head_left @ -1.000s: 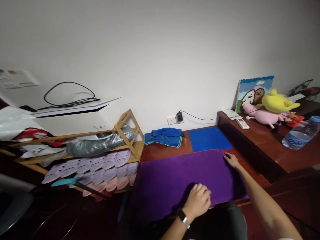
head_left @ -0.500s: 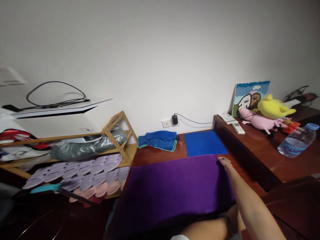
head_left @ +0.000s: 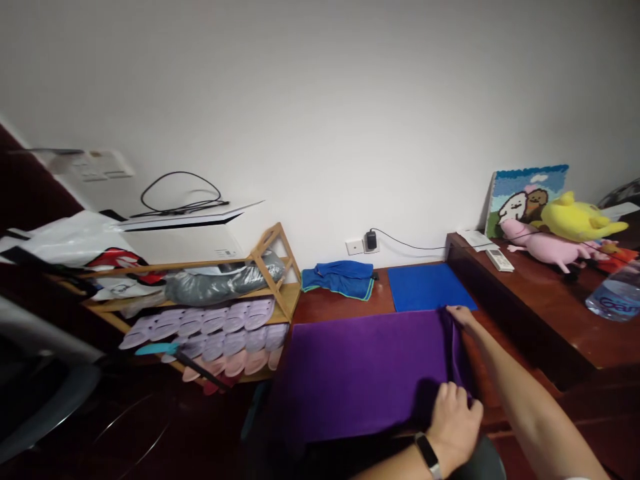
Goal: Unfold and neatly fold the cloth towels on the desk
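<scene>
Purple cloth: spread flat over the near part of the desk (head_left: 383, 293); the purple cloth (head_left: 367, 373) is the centre of the clock here, with 12 toward the wall. Its right edge rises in a narrow fold between the two hands.
Right hand: at 2 o'clock, the right hand (head_left: 461, 317) has thumb and fingers closed together on the far right corner of the purple cloth.
Left hand: at 4 o'clock, the left hand (head_left: 456, 421) is at the near right corner with fingers bent, touching the purple cloth; its fingertips are partly hidden, so I cannot tell whether they are clamped on it. A dark band with a metal clasp circles the wrist.
Blue square cloth: at 1 o'clock, the blue square cloth (head_left: 430, 285) lies flat just beyond the purple one.
Green-edged cloth: at 11 o'clock, the green-edged cloth (head_left: 340, 279) is blue and lies crumpled by the wall.
Charger: at 12 o'clock, a black charger (head_left: 371, 240) sits in a wall socket, its cable running right.
Raised surface: toward 2 o'clock, the raised surface (head_left: 540, 300) bears a white remote (head_left: 500, 260), a pink plush (head_left: 543, 248) and a yellow plush (head_left: 575, 218); a bottle (head_left: 614, 297) is near 3 o'clock.
Wooden rack: at 10 o'clock, the wooden rack (head_left: 287, 300) holds rows of lilac and pink slippers (head_left: 210, 320).
</scene>
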Demonstrator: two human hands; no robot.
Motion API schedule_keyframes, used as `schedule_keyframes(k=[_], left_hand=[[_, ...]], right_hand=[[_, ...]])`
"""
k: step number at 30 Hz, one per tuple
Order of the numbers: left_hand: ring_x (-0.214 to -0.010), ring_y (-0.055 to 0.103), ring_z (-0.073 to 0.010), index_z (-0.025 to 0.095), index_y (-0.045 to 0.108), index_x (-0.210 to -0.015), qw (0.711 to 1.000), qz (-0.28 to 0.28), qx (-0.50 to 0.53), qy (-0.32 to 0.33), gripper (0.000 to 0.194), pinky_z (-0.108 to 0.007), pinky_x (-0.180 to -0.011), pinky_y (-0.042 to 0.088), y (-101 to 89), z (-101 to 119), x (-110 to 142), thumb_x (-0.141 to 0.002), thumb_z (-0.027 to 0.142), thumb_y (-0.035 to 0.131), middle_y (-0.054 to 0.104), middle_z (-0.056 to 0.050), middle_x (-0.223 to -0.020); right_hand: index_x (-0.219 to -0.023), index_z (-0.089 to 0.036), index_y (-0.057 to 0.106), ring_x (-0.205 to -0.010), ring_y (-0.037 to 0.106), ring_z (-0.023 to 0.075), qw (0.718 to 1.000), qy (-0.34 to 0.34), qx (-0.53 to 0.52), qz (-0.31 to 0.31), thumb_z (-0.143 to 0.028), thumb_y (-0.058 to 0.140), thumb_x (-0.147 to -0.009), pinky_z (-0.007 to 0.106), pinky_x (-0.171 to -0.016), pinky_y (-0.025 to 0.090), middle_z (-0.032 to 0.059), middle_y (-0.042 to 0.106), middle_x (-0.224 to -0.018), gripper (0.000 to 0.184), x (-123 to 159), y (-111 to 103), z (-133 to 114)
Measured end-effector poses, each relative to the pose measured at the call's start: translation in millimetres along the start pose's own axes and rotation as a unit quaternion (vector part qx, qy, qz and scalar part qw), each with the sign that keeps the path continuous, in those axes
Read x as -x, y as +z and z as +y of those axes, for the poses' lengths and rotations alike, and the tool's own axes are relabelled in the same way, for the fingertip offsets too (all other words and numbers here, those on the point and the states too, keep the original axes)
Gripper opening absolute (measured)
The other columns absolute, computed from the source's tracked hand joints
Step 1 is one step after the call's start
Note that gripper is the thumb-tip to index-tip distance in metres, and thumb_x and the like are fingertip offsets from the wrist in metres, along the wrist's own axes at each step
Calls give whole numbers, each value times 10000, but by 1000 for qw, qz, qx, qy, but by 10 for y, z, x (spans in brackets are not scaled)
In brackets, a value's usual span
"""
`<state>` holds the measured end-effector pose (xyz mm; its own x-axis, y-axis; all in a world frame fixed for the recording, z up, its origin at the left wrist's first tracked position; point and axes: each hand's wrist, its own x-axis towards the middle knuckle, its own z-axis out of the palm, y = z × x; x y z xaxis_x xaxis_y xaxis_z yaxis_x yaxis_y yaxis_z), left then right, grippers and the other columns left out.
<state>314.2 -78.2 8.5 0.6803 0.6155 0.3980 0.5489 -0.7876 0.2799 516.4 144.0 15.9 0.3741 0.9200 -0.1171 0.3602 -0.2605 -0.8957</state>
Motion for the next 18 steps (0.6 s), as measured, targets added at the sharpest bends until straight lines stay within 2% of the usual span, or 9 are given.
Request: schedule_keyframes(k=[2, 4, 7, 9, 11, 13, 15, 18], left_hand=[[-875, 639, -303, 240, 708, -879, 993, 13, 67, -93, 132, -454, -755, 520, -277, -138, 180, -771, 190, 765, 692, -126, -875], [-811, 642, -248, 259, 646, -789, 961, 61, 185, -197, 167, -384, -727, 508, -547, -275, 357, -725, 187, 783, 685, -68, -823], [-696, 596, -189, 261, 549, -698, 872, 176, 325, -322, 251, -326, -676, 472, -868, -481, 626, -778, 304, 784, 605, -2, -694], [-644, 563, -173, 261, 519, -689, 812, 250, 375, -371, 361, -307, -631, 454, -1028, -608, 815, -791, 466, 798, 541, 22, -637], [-629, 578, -171, 261, 569, -757, 755, 312, 414, -402, 422, -296, -612, 466, -1183, -710, 1023, -741, 593, 829, 561, 25, -643], [-724, 666, -197, 255, 670, -906, 707, 356, 436, -427, 461, -305, -682, 530, -1367, -779, 1265, -702, 620, 864, 682, -15, -760], [-906, 736, -243, 244, 742, -1022, 672, 386, 443, -451, 490, -336, -819, 581, -1578, -831, 1553, -704, 590, 885, 772, -74, -951], [-1037, 755, -298, 215, 804, -1018, 609, 447, 428, -497, 509, -366, -918, 600, -1843, -934, 2053, -675, 576, 908, 802, -111, -1040]], right_hand=[[-941, -186, 669, -527, 567, 173, 1000, -5, -5, -17, -410, 629, -809, 283, -554, 471, -45, 549, -502, 264, 12, 116, -199], [-1076, -202, 626, -476, 530, 150, 999, -20, -10, -46, -376, 578, -847, 252, -520, 442, -81, 524, -491, 291, 35, 269, -421], [-1171, -217, 576, -432, 515, 146, 993, -57, -10, -106, -334, 520, -889, 232, -479, 412, -93, 533, -482, 311, 109, 551, -772], [-1118, -207, 596, -417, 514, 146, 986, -85, -1, -146, -321, 502, -912, 234, -471, 415, -82, 543, -474, 253, 181, 764, -1002], [-1021, -203, 623, -422, 530, 141, 976, -116, 13, -183, -318, 499, -936, 238, -487, 439, -65, 565, -484, 190, 261, 1002, -1231], [-959, -207, 635, -462, 574, 138, 964, -151, 30, -217, -312, 509, -954, 233, -525, 472, -47, 617, -527, 164, 345, 1288, -1473], [-971, -210, 645, -544, 637, 139, 949, -189, 50, -248, -299, 523, -965, 224, -585, 506, -33, 680, -595, 151, 440, 1649, -1740], [-1069, -203, 669, -679, 707, 144, 917, -248, 90, -299, -279, 529, -975, 224, -692, 542, -18, 750, -704, 185, 636, 2346, -2153]])
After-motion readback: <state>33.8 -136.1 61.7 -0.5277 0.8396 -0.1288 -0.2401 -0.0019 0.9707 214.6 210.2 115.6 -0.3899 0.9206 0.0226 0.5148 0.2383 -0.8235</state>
